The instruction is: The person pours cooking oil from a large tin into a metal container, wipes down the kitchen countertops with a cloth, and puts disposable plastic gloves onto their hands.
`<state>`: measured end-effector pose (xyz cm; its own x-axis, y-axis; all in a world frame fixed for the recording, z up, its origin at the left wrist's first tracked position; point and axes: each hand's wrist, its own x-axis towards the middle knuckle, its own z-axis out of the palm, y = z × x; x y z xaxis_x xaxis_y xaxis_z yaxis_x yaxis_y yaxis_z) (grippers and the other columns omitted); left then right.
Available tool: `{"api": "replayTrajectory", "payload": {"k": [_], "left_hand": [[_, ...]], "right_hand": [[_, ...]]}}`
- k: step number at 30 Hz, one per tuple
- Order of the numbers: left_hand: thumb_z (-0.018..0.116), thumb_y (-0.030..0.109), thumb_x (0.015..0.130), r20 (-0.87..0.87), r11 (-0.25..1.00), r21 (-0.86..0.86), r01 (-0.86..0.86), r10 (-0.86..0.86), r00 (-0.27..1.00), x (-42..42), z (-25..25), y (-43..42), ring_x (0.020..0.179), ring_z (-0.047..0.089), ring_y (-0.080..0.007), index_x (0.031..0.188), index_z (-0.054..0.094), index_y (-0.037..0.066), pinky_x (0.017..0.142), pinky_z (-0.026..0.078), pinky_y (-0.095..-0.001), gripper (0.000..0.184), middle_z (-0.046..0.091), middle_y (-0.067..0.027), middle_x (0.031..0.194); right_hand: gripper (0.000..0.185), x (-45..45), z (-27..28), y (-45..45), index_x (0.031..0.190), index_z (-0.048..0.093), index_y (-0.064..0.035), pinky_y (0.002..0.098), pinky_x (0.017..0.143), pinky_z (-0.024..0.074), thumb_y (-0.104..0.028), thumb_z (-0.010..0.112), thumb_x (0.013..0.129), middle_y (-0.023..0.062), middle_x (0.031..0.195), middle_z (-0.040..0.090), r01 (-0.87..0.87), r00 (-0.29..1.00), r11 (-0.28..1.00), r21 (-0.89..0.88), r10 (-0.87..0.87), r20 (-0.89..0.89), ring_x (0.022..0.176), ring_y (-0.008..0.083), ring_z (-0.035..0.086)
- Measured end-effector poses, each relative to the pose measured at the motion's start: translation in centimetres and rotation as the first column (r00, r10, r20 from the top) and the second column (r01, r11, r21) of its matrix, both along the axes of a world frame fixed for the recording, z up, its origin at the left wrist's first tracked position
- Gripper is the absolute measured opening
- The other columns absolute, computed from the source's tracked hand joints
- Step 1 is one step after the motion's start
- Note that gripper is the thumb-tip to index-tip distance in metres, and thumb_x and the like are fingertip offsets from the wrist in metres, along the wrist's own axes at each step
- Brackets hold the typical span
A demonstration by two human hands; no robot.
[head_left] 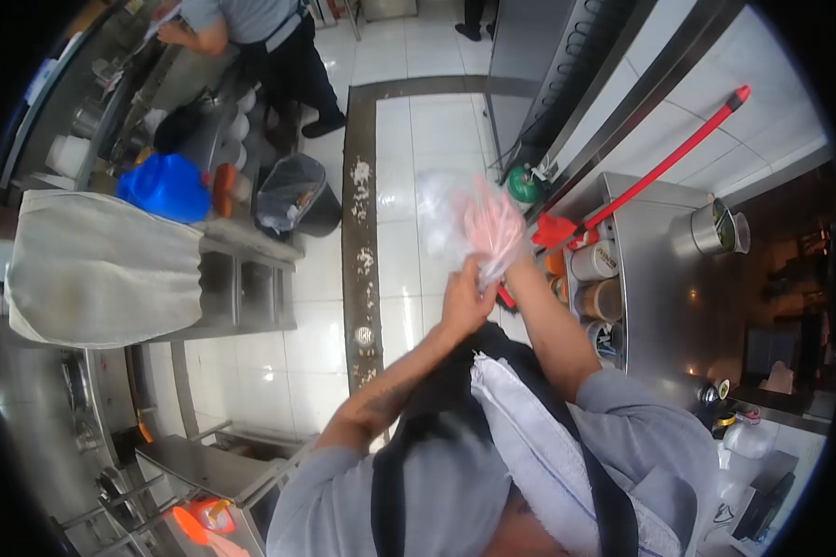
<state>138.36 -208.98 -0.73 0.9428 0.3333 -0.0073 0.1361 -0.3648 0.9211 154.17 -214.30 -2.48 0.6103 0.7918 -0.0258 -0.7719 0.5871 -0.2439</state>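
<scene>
A thin clear plastic bag (446, 218) hangs in front of me above the floor. My right hand (494, 227) is inside or behind its film and looks pinkish through it; the film blurs its fingers, so I cannot tell whether they are open or closed. My left hand (469, 299) is closed, pinching the gathered edge of the bag close to my right wrist. A white cloth (539, 427) lies over my shoulder, across the dark apron strap.
A red-handled broom (664, 165) leans at the right by a steel counter (683, 306) with containers beneath. A lined trash bin (297, 197), a blue jug (164, 188) and a cloth-covered thing (107, 269) stand left. Another person (260, 46) works at the far left counter.
</scene>
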Motion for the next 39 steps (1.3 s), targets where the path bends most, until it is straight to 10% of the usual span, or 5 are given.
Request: {"api": "replayTrajectory", "payload": {"k": [17,23,27,34,39], "left_hand": [[0.06,0.012,0.099,-0.121,0.729,-0.681,-0.071,-0.017,0.992,22.7,0.2,16.8,0.078,0.057,-0.0158,0.119,0.059,0.008,0.086,0.051,-0.0301,0.02,0.065,-0.004,0.099],[0.039,0.031,0.103,-0.317,-0.111,-0.948,-0.298,0.255,0.913,27.2,-0.9,29.9,0.124,0.057,-0.0352,0.135,0.049,0.006,0.108,0.046,-0.0502,0.041,0.059,-0.0182,0.129],[0.042,0.03,0.103,-0.288,0.881,-0.073,-0.468,0.43,0.855,26.5,-6.7,28.8,0.121,0.058,-0.0409,0.134,0.048,-0.001,0.105,0.044,-0.0444,0.045,0.058,-0.0276,0.129],[0.055,0.022,0.098,-0.527,0.051,-0.822,-0.568,0.312,0.79,23.4,-17.2,34.1,0.097,0.066,-0.0318,0.113,0.062,-0.005,0.084,0.052,-0.0432,0.031,0.067,-0.0203,0.105],[0.061,0.018,0.092,-0.428,0.557,-0.517,-0.65,0.489,0.76,26.6,-25.8,44.4,0.087,0.064,-0.0334,0.109,0.061,-0.006,0.078,0.05,-0.0479,0.029,0.065,-0.0205,0.099]], "right_hand": [[0.056,30.8,-2.1,17.4,0.147,0.042,-0.0006,0.0373,0.105,0.0472,-0.025,0.058,0.098,0.0124,0.144,0.052,-0.013,0.906,0.978,-0.21,0.1,0.412,0.126,0.0233,0.056],[0.05,25.1,3.1,24.2,0.134,0.055,-0.0084,0.0359,0.103,0.0458,-0.023,0.069,0.088,0.0093,0.126,0.063,0.394,-0.004,0.9,-0.187,0.205,0.979,0.116,0.0246,0.06],[0.038,18.9,-13.2,26.8,0.119,0.064,-0.0073,0.0364,0.096,0.049,-0.016,0.07,0.083,0.0087,0.115,0.066,0.726,-0.226,0.685,-0.059,0.318,0.921,0.107,0.0262,0.062],[0.022,16.7,-9.3,28.8,0.102,0.064,-0.0022,0.0404,0.086,0.0524,-0.009,0.063,0.081,0.0181,0.096,0.065,0.473,-0.377,0.774,-0.42,0.609,0.698,0.094,0.0353,0.063],[0.038,17.9,0.8,31.4,0.122,0.059,0.0049,0.0473,0.1,0.0476,-0.01,0.059,0.087,0.0286,0.118,0.064,0.385,-0.415,0.421,-0.821,0.874,0.253,0.116,0.0401,0.061]]}}
